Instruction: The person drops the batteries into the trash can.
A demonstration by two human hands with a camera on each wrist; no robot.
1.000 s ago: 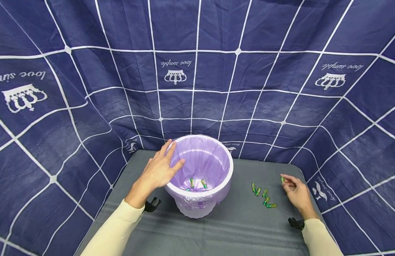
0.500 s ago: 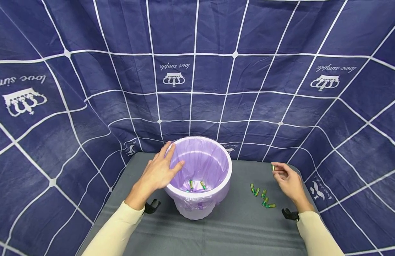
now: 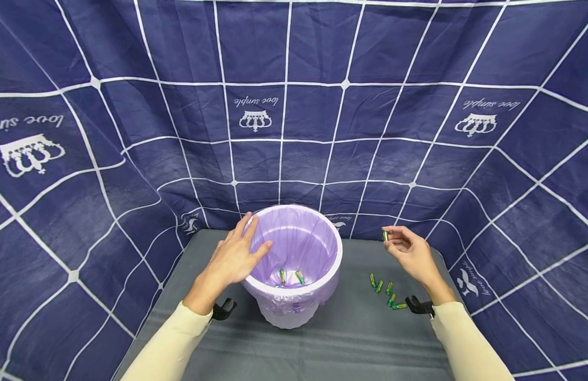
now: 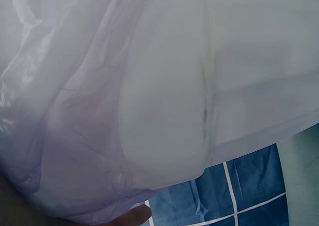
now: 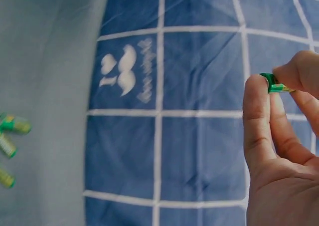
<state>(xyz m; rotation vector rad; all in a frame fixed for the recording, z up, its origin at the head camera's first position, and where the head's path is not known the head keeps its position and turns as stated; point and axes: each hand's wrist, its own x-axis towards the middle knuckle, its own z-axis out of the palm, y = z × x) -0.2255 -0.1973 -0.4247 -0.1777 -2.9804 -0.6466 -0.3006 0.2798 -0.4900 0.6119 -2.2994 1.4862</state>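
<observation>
A white bin (image 3: 339, 259) lined with a thin purple bag stands on the grey surface. My left hand (image 3: 233, 256) rests on its left rim, fingers extended and thumb over the opening. Seen from the left wrist, the bin's bagged side (image 4: 84, 111) fills most of the picture. Between thumb and fingertips my right hand (image 3: 412, 255) pinches a green battery (image 3: 385, 236), held up to the right of the bin. The right wrist view shows that battery (image 5: 275, 84) near the fingertips. Inside the bin lie several batteries (image 3: 300, 277).
Several more green batteries (image 3: 389, 287) lie loosely grouped on the grey surface (image 3: 356, 338) right of the bin. A blue cloth (image 3: 313, 116) with white grid lines hangs behind and along both sides. Each wrist wears a black strap mount (image 3: 420, 305).
My right hand has lifted the battery and carried it left toward the bin. The left hand keeps its place on the rim. The head view has shifted slightly.
</observation>
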